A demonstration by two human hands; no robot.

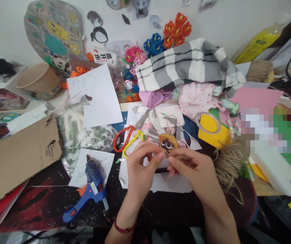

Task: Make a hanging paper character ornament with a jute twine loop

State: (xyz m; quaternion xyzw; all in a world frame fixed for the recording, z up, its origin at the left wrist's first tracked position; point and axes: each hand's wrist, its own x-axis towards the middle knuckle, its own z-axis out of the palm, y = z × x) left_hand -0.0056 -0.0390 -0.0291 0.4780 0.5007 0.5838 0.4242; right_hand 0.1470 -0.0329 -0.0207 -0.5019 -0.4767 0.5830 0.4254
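My left hand (pixel 143 166) and my right hand (pixel 195 166) meet over white paper at the middle of the table. Both are closed in a pinch, fingertips almost touching, around something too small to make out. Just beyond the fingertips is a yellow-brown craft piece (pixel 172 139) with two big black-and-white eyes; whether the fingers touch it, I cannot tell. Scissors (pixel 129 139) with red and yellow handles lie beyond my left hand, blades pointing away. Paper scraps (pixel 152 127) are scattered around the blades.
A blue glue gun (pixel 92 188) lies at left on white paper, near a cardboard sheet (pixel 21 159). To the right are a twine bundle (pixel 230 162), a tape roll (pixel 219 122) and a white box-like device (pixel 274 166). Checked cloth (pixel 186 64) and pipe-cleaner flowers (pixel 177 30) stand behind.
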